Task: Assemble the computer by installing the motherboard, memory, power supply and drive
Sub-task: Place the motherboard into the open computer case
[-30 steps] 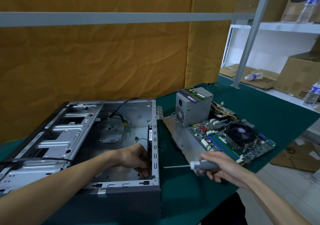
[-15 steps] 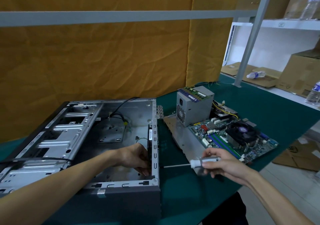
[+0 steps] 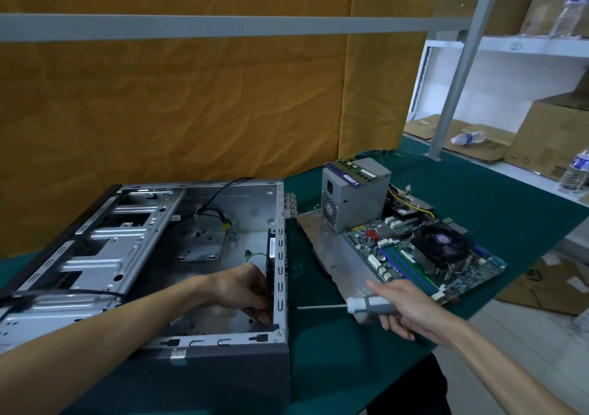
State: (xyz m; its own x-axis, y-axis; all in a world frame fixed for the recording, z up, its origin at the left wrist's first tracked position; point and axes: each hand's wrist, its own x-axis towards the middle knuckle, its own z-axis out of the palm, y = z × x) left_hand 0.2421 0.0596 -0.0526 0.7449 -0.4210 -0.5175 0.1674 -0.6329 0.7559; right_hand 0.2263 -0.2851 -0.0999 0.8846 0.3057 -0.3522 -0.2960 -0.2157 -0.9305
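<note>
Left hand [image 3: 247, 290] is gripping a black part inside the case [image 3: 223, 366], right hand [image 3: 404, 309] is clasping the screwdriver [image 3: 366, 305], while motherboard [image 3: 424, 255] and power supply [image 3: 353, 194] are lying uninstalled outside.

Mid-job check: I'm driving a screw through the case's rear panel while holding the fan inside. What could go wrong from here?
1. The left hand holds the black fan right behind the panel where the screwdriver tip enters; a slip might jab the fingers.
2. The right hand works close to the motherboard lying loose beside the case; a backward jerk could knock it.
3. The power supply stands on end nearby and could topple.
</note>
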